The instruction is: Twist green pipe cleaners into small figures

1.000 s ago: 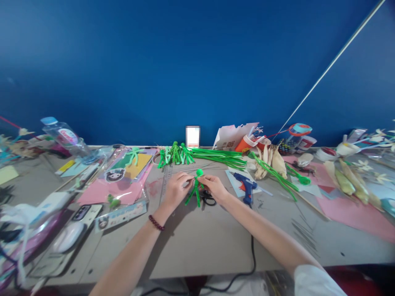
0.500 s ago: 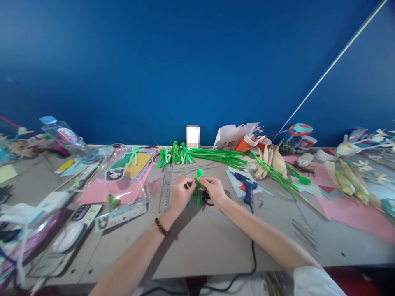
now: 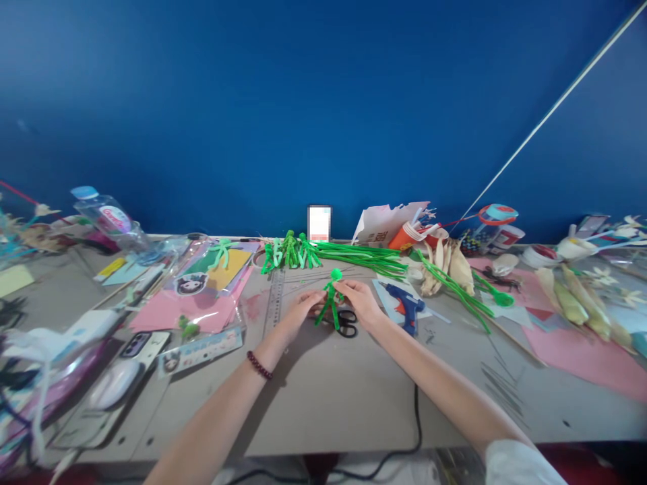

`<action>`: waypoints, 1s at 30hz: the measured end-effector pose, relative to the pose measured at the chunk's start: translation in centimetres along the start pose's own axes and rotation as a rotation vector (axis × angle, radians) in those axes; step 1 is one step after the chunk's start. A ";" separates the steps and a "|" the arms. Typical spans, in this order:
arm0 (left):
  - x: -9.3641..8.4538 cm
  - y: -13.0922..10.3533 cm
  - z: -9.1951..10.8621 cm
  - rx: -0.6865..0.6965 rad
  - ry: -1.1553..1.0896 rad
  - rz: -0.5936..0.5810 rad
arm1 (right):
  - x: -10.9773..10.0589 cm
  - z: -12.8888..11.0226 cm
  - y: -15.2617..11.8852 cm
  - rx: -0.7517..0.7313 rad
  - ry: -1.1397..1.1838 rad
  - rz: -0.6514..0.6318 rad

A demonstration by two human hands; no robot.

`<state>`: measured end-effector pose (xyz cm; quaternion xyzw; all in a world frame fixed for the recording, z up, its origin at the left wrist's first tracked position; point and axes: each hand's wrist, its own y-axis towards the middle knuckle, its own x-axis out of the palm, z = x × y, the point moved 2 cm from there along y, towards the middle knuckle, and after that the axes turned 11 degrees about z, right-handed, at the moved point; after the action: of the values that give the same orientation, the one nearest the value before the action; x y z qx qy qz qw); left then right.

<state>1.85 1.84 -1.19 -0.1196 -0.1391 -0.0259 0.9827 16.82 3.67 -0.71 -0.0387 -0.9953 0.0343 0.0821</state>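
Between my hands, over the middle of the table, is a green pipe-cleaner figure (image 3: 331,304) with a round head and two legs hanging down. My left hand (image 3: 303,308) pinches its left side, the fingertips partly hidden behind it. On the other side, my right hand (image 3: 360,299) is closed on the figure's arm at shoulder height. Black-handled scissors (image 3: 347,325) lie on the table just behind and below the figure. Several similar green pipe-cleaner figures (image 3: 290,250) stand in a row at the back, beside a bundle of green pipe cleaners (image 3: 361,254).
A blue glue gun (image 3: 410,306) lies right of my hands, its black cord (image 3: 417,417) running down over the table edge. To the left are a clear ruler (image 3: 273,303), coloured paper in plastic (image 3: 202,296) and a phone (image 3: 111,391). Dried husks (image 3: 459,266) lie at right.
The figure has turned to face me more and its legs have spread apart. My hands have moved slightly apart and to the right, leaving more of the scissors showing.
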 end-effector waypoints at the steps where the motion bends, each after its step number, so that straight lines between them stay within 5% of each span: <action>1: 0.2 -0.1 0.0 -0.023 -0.005 -0.058 | -0.1 0.0 0.0 0.009 -0.006 0.004; 5: 0.6 -0.3 -0.1 -0.102 -0.070 -0.212 | -0.2 -0.2 0.1 0.032 -0.004 0.028; 30: 0.2 -0.4 -0.4 -0.174 -0.094 -0.272 | -0.3 -1.1 0.1 0.062 0.106 0.070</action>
<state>2.12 1.34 -1.46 -0.1855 -0.1972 -0.1648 0.9485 17.28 3.86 0.34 -0.0725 -0.9860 0.0660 0.1345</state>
